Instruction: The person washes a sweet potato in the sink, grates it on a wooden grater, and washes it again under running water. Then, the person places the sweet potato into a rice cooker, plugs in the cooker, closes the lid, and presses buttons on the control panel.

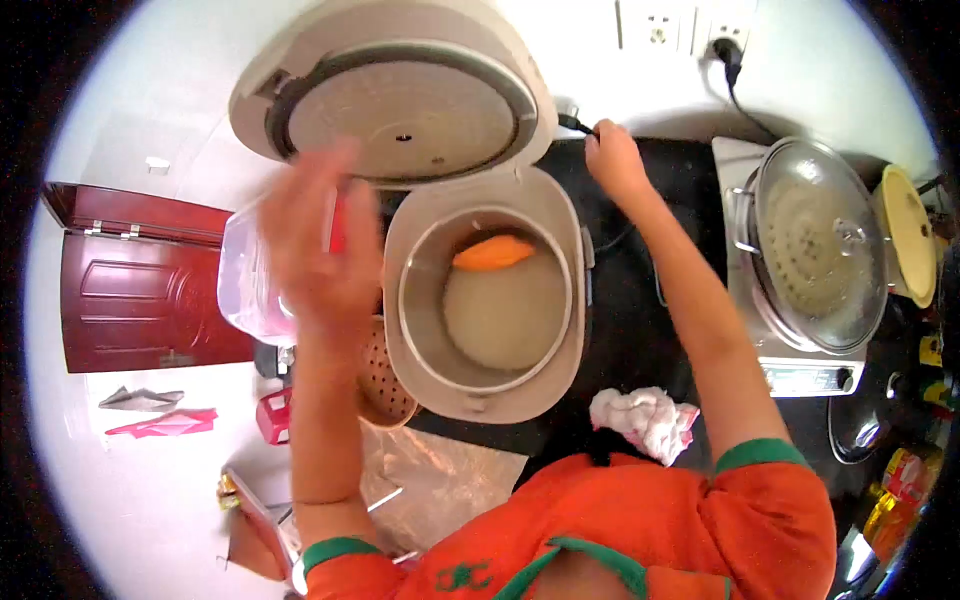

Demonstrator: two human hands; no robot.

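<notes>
A rice cooker (585,345) stands on the black counter with its lid (400,110) raised. Inside its inner pot (425,290) lie pale rice with water (505,315) and an orange piece (493,252) that looks like peeled sweet potato or carrot. My right hand (617,162) is closed around a black power plug (577,124) behind the cooker, close to the wall. My left hand (325,225) is raised in front of the lid's left side, smeared by motion, so its fingers cannot be made out. Whether it touches the lid is unclear.
To the right, a glass-lidded pan (815,245) sits on an induction cooker (800,372). A crumpled white cloth (645,422) lies near my body. Wall sockets (658,30) are at the top, one with a plug (728,52). A perforated basket (380,385) and clear plastic container (245,285) stand left.
</notes>
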